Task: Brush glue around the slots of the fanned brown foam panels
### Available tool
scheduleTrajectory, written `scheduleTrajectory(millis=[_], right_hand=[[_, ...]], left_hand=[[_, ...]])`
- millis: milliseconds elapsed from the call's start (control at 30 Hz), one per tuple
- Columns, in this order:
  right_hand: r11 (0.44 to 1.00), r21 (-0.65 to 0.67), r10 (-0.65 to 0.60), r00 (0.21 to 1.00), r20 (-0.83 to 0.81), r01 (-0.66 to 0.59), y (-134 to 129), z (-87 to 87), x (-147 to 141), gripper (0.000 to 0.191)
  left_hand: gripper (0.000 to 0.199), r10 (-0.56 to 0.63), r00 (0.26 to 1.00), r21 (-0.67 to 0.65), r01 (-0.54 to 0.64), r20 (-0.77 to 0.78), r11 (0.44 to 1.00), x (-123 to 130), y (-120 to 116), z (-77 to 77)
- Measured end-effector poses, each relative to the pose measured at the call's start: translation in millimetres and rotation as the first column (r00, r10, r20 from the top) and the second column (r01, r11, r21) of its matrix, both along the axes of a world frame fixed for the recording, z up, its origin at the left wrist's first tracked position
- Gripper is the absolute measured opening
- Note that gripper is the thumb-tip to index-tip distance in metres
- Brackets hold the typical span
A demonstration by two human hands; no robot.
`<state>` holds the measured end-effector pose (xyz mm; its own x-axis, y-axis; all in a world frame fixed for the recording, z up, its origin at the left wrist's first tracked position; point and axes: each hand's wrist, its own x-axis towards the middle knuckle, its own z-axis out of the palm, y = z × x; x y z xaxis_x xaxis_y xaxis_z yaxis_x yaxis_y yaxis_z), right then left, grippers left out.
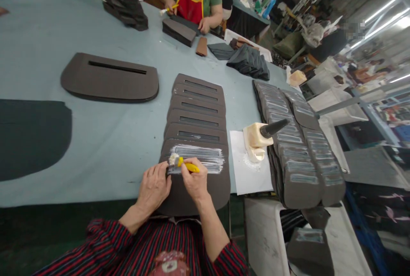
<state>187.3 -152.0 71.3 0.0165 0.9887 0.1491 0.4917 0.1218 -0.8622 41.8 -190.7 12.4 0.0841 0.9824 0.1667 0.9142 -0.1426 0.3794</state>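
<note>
My right hand [195,178] grips a yellow-handled brush [190,167], its whitish bristles at the left end of a slot. White streaks surround that slot on one dark brown panel [198,195] in an overlapping row. Flat against the left edge of this panel rests my left hand [154,185], fingers extended, holding nothing. Further up the row, the brown panels [195,116] show slots without white streaks around them. Right of the row, a cream glue-stained container [254,137] with a black nozzle stands on a white sheet [238,173].
Overlapping streaked panels [297,152] lie at the right, above a white bin [265,233]. A slotted brown stack [109,77] and a dark sheet [32,139] are at the left. Across the blue table [128,126], a person in a red apron [192,1] holds another brush.
</note>
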Motion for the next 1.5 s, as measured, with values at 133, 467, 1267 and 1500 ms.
scheduleTrajectory(millis=[133, 467, 1267, 1500], right_hand=[[0.993, -0.057, -0.107, 0.994, -0.009, 0.106, -6, -7.4, 47, 0.014], [0.974, -0.017, -0.225, 0.974, -0.002, 0.225, -30, -3.1, 48, 0.015], [0.924, -0.071, -0.379, 0.925, -0.032, 0.376, 24, 10.9, 80, 0.024], [0.992, -0.05, -0.123, 0.99, -0.075, 0.119, 80, -8.6, -12, 0.019]], left_hand=[[0.04, 0.001, 1.0, -0.003, -0.001, 0.014, 1.0, -1, 0, -1.9], [0.038, -0.009, 0.999, 0.008, 0.009, 0.039, 1.0, -4, -1, 0.3], [0.019, 0.003, 0.989, -0.014, -0.001, 0.146, 1.0, -12, 53, 9.5], [0.036, -0.024, 1.0, 0.015, 0.024, 0.013, 1.0, -1, 80, 9.8]])
